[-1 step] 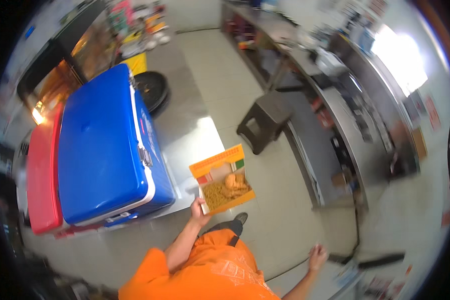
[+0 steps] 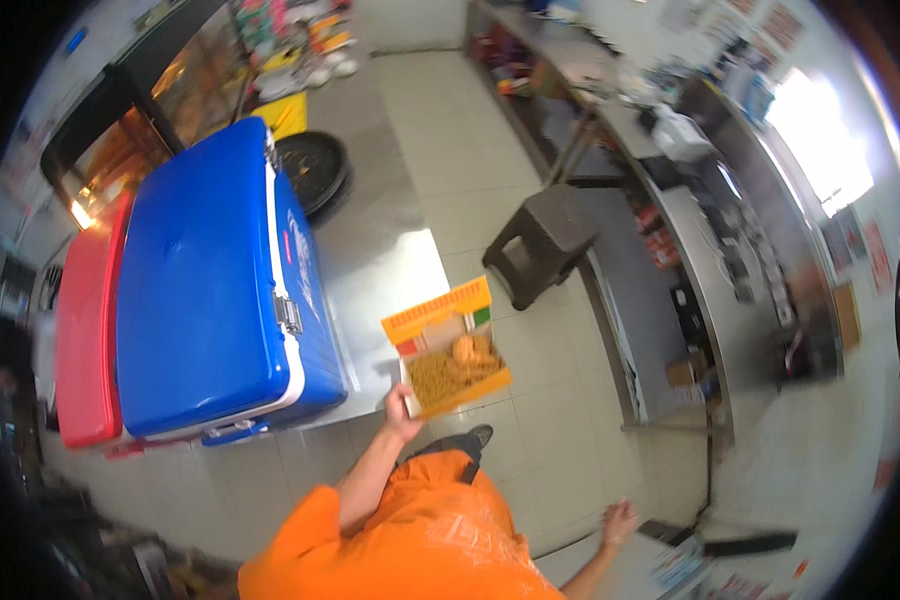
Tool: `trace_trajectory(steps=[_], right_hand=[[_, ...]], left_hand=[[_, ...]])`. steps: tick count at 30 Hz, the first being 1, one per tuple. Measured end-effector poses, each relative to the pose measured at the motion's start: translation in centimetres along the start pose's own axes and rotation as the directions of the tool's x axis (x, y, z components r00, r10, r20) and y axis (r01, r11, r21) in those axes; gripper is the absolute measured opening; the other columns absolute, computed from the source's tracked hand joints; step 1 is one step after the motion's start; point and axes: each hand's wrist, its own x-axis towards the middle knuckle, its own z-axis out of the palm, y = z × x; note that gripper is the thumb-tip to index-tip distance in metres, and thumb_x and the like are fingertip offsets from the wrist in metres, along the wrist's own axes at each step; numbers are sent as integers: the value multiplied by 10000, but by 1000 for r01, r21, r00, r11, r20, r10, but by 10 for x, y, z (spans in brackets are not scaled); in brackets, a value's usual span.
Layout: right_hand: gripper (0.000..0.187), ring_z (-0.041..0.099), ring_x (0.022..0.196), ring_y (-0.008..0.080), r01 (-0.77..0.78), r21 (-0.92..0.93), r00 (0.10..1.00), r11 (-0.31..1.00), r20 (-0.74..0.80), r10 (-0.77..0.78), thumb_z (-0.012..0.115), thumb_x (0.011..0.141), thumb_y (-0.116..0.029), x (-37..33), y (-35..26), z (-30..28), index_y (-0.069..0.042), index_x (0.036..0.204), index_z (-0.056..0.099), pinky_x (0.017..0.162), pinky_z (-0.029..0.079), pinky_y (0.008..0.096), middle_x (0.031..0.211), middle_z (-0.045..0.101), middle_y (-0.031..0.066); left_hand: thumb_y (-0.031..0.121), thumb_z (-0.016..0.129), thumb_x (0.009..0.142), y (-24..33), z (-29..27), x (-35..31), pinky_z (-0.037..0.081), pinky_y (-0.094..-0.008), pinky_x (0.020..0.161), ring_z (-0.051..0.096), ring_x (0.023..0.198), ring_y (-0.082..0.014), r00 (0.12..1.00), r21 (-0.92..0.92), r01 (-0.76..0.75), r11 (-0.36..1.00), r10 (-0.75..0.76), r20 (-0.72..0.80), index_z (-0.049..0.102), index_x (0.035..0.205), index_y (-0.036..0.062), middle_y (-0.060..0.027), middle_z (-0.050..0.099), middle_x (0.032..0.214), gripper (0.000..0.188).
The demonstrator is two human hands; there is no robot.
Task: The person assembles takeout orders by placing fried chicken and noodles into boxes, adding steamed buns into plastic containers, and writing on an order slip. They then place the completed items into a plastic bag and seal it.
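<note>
My left hand point(image 2: 403, 408) is closed on the lower left corner of an open takeaway food box point(image 2: 438, 321), orange-yellow with a raised lid. Inside lie brownish-yellow noodles or rice point(image 2: 434, 378) and fried pieces point(image 2: 474, 352), one of them more orange; I cannot tell exactly which foods. The box is held in the air just off the corner of the steel table point(image 2: 385, 285). My right hand point(image 2: 620, 522) is out to the lower right, above a pale surface, with its fingers curled together. A small pale spot shows at its fingertips, too small to name.
A blue cooler box point(image 2: 205, 290) and a red cooler box point(image 2: 88, 320) stand at the left, with a round black pan point(image 2: 312, 170) behind. A dark plastic stool point(image 2: 545, 235) stands on the tiled floor point(image 2: 440, 140). Steel counters point(image 2: 705, 260) line the right side.
The view has shifted slightly. In it, the food box sits a little higher, and my right hand is slightly lower and further left. My left hand keeps its hold.
</note>
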Motion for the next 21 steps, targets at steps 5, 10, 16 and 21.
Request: trace_trajectory(steps=[5,10,16,21], right_hand=[[341,593,836,171,-218,-422,798,880,443,409,439,1060,-375,67,57,106,-86,1098,615,726,521,363,973,644,71],[337,610,872,206,-10,-500,764,866,555,329,464,1041,-337,230,-58,205,-50,1098,631,761,521,377,992,663,86],[334,631,915,248,195,-553,820,810,545,175,493,1018,-291,494,-199,262,-8,1099,650,802,522,394,1014,685,103],[241,639,819,282,685,-447,723,576,512,-463,566,967,-212,734,-452,390,-10,1025,682,739,527,437,919,692,108]], left_hand=[[279,497,804,20,89,120,452,-587,1029,560,1227,-344,955,-168,-292,941,278,-104,492,1389,96,-118,583,1330,612],[283,493,812,82,127,252,464,-593,1014,551,1242,-341,841,-124,-539,833,524,-133,477,1399,111,-106,568,1353,612],[268,506,813,118,175,336,452,-464,1040,559,1245,-291,684,-154,-730,666,711,-165,487,1372,53,-87,565,1371,599],[229,521,804,215,210,434,405,-457,1089,548,1262,-292,595,-186,-803,567,742,-307,497,1363,57,-95,585,1350,585]])
